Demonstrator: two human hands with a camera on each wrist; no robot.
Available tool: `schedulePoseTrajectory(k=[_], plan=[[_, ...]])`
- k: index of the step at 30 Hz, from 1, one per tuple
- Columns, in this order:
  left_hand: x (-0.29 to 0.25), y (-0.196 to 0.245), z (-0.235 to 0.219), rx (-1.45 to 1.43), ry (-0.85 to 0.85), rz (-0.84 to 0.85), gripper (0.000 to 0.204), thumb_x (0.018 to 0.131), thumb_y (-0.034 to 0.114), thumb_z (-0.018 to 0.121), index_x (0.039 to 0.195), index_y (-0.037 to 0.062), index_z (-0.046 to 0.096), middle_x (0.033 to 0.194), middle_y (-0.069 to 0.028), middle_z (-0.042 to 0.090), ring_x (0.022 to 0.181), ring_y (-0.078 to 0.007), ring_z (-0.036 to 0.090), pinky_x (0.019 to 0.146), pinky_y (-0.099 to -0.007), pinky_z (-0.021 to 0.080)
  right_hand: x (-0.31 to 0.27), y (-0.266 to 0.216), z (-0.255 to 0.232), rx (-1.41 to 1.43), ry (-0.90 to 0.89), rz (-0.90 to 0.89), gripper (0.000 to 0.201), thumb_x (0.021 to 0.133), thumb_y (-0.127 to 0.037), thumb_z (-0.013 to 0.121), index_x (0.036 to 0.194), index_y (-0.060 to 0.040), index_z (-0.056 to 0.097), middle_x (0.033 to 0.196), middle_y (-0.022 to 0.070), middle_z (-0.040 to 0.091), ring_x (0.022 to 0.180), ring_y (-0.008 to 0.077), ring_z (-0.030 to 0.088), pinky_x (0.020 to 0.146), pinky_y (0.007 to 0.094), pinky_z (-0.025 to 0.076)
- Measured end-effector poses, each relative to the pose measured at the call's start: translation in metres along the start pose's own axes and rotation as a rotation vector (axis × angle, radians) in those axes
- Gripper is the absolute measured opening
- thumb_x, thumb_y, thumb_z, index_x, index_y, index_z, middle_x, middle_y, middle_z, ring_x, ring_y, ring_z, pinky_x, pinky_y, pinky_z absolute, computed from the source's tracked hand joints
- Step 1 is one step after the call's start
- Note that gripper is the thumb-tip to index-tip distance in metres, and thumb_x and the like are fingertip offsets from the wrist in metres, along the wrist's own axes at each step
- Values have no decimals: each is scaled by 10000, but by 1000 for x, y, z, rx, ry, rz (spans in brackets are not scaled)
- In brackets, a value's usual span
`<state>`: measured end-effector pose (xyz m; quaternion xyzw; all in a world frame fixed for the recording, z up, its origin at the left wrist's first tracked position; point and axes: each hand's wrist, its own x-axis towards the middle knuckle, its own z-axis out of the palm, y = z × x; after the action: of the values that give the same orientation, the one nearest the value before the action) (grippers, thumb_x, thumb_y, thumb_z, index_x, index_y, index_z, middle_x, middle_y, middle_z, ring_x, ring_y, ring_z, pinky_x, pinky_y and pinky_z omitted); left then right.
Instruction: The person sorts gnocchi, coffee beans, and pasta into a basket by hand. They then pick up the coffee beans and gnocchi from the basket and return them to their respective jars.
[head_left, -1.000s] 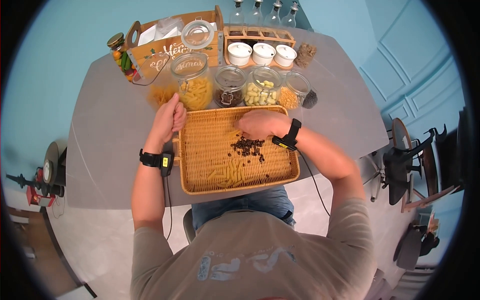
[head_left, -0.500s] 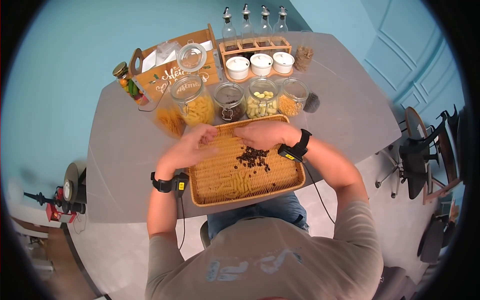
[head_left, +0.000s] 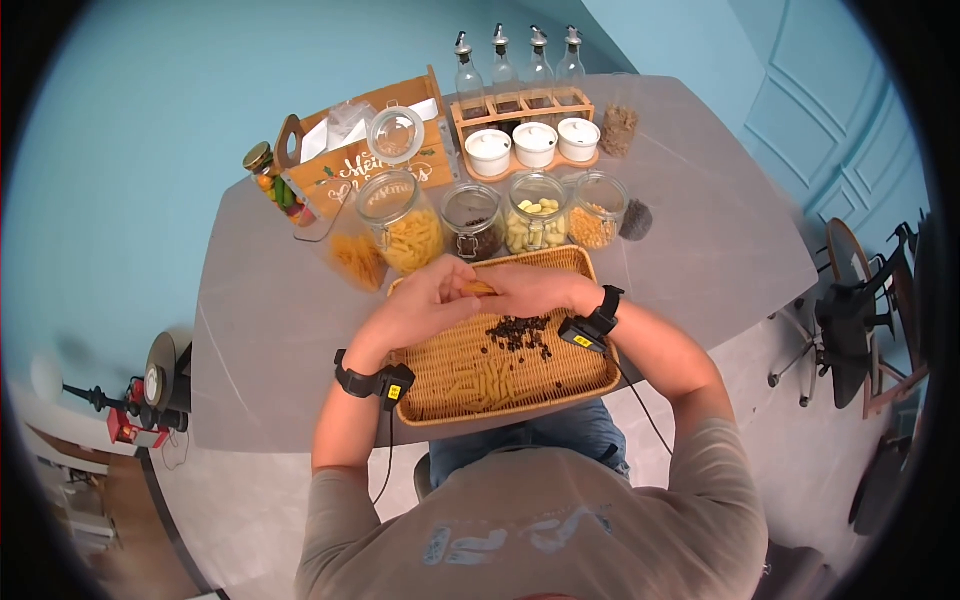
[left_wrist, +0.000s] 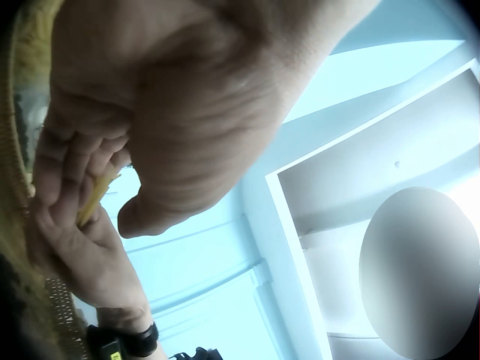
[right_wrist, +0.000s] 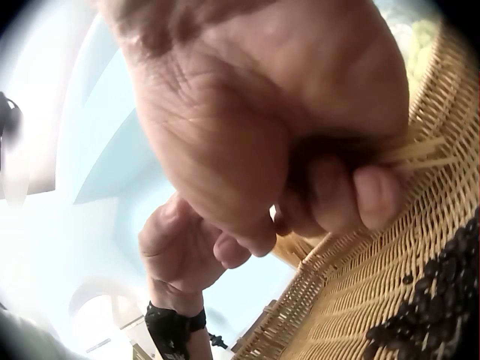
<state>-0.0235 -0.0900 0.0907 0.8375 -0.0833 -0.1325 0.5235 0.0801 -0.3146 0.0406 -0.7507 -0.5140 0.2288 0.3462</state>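
Over the back of the wicker basket (head_left: 590, 392) the two hands meet. The right hand (head_left: 535, 288) has its fingers curled round yellow pasta pieces (head_left: 479, 288); in the right wrist view thin pasta ends (right_wrist: 420, 154) stick out from that hand (right_wrist: 277, 112). The left hand (head_left: 418, 306) lies against its fingertips, and in the left wrist view its fingers are loosely bent with the thumb apart (left_wrist: 180, 112). A pasta piece (left_wrist: 94, 199) shows between the hands. Dark beans (head_left: 520, 335) lie mid-basket, with loose penne (head_left: 485, 387) nearer the front.
Behind the basket stand open jars of penne (head_left: 411, 238), dark beans (head_left: 472, 238), pale green pieces (head_left: 537, 228) and orange kernels (head_left: 593, 227). Further back are a wooden crate (head_left: 350, 165), white lidded pots (head_left: 535, 145), glass bottles (head_left: 504, 82) and a vegetable jar (head_left: 280, 190).
The left hand has come from beside the basket's left edge, its fingers uncurling, over to the right hand. The right hand stays over the back of the basket. The head view has shifted.
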Motion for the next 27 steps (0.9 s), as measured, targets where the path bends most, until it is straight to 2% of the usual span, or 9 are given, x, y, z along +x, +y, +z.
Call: schedulePoseTrajectory(k=[4,8,11,14,17,20,22,25,27], plan=[[7,-11,3,-180,70,107,337,1032,21,759,1341,-1,626,1048,-5,694,928,-56,669,810,-224,540,6,-7,2,170,54,59,445,1138,-383,616,1159,57,679,881,146,709,811,246,659,778,411,535],[6,-11,-14,-110,155,131,324,1039,10,742,1340,-3,624,1038,9,684,927,-56,667,804,-227,537,23,-3,17,457,-1,189,503,1147,-425,597,1004,47,693,724,61,598,711,140,575,688,365,506],[-1,-7,-30,-82,226,141,305,1023,63,772,1294,-9,650,1000,7,685,879,-58,645,777,-237,534,29,-21,20,369,66,228,541,1154,-445,577,949,42,693,798,97,630,765,195,628,731,381,516],[-7,-8,-40,43,313,175,312,995,160,821,1211,-21,688,909,-10,694,791,-71,617,716,-264,532,43,-5,45,154,332,-22,545,1148,-446,577,934,34,721,923,174,664,885,298,684,811,436,533],[-10,-5,-47,131,347,194,322,990,193,828,1177,-27,686,890,-27,695,779,-95,618,716,-288,539,40,-6,48,-156,229,108,484,1120,-406,621,939,25,747,1031,245,662,1009,403,679,905,499,535],[-12,-4,-51,157,350,216,347,988,218,831,1173,-29,672,892,-53,699,776,-132,630,726,-316,551,37,2,51,-129,233,110,399,1088,-355,667,960,9,768,1034,260,662,1004,431,665,934,530,536],[-12,-5,-51,170,360,235,358,989,237,831,1165,-27,666,890,-68,699,775,-157,638,734,-333,558,37,5,51,-152,253,110,339,1075,-318,702,1050,9,786,1022,233,669,999,405,670,911,498,542],[-12,-9,-55,156,320,211,277,1007,162,815,1184,-9,685,947,8,672,849,-69,610,761,-252,536,34,9,47,-192,316,73,314,1071,-292,720,1095,12,796,984,215,704,940,383,696,869,474,561],[-12,-9,-57,189,327,212,281,1009,171,816,1180,-10,686,936,7,669,840,-72,606,756,-256,536,33,9,42,-134,316,120,323,1076,-295,709,1064,18,789,949,229,730,914,400,715,852,483,570]])
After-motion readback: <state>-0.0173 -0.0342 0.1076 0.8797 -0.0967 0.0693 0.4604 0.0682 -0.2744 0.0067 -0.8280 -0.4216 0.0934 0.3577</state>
